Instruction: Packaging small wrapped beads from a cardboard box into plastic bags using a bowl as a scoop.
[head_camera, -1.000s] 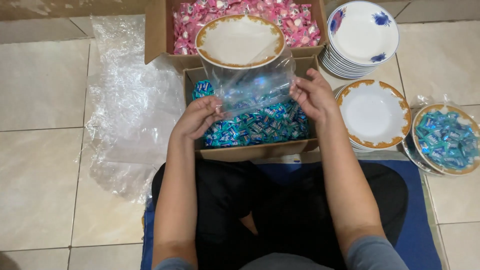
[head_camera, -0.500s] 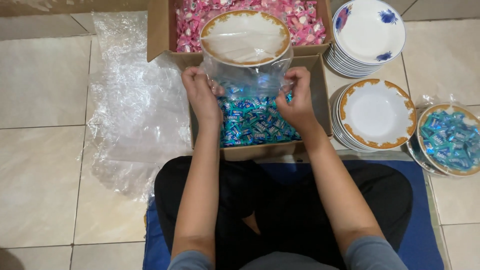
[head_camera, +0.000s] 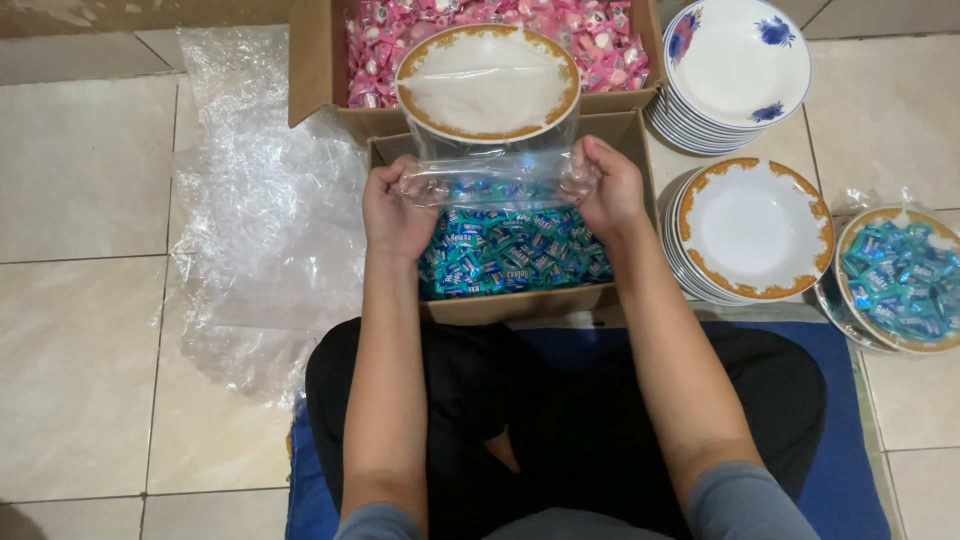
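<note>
— Item: what do your hands hold?
— Left hand (head_camera: 392, 212) and right hand (head_camera: 606, 186), apart, each pinching the clear plastic bag (head_camera: 490, 172), stretched taut around the gold-rimmed plate (head_camera: 487, 82) above the box of blue candies (head_camera: 515, 252).

Plate (head_camera: 487, 80) in bag (head_camera: 490, 178) — over box (head_camera: 520, 300)

Blue sweets box (head_camera: 520, 300); pink, perhaps, behind (head_camera: 320, 60).
</note>
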